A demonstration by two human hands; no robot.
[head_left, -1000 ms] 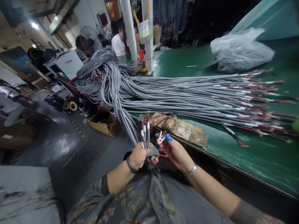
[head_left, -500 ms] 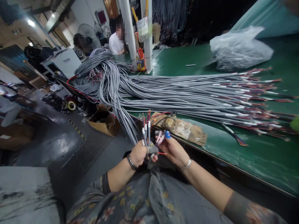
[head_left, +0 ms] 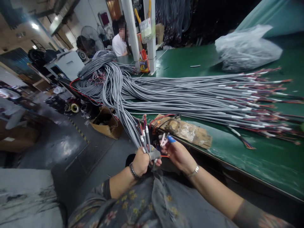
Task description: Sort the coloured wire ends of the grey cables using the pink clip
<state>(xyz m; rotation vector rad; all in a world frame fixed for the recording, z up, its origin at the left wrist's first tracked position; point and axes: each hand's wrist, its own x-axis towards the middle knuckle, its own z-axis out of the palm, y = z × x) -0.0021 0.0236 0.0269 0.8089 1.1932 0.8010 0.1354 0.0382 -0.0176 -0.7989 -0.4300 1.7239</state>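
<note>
My left hand [head_left: 143,160] is closed around several grey cables [head_left: 147,139], whose white-banded ends and bare coloured wires stick up above the fist. A grey wrap covers part of its fingers. To its right, my right hand [head_left: 177,153] pinches a small pale pink clip-like tool [head_left: 163,140]; its exact kind is hard to make out. Blue tape [head_left: 171,139] is wound on the right thumb. A thin orange-red wire [head_left: 164,155] shows between the two hands. Behind them, a long bundle of grey cables [head_left: 185,91] lies across the green table and droops over its edge.
Along the table's [head_left: 266,164] near edge lies a worn, taped wooden board [head_left: 187,129]. A clear plastic bag [head_left: 247,47] sits at the back right. White posts [head_left: 131,31] rise behind the cables. An open cardboard box [head_left: 106,123] stands on the floor at left, and a person [head_left: 119,44] sits beyond.
My right hand has moved slightly right, away from the left fist, with the pink tool still in its fingers. The cable ends in my left hand have tilted left.
</note>
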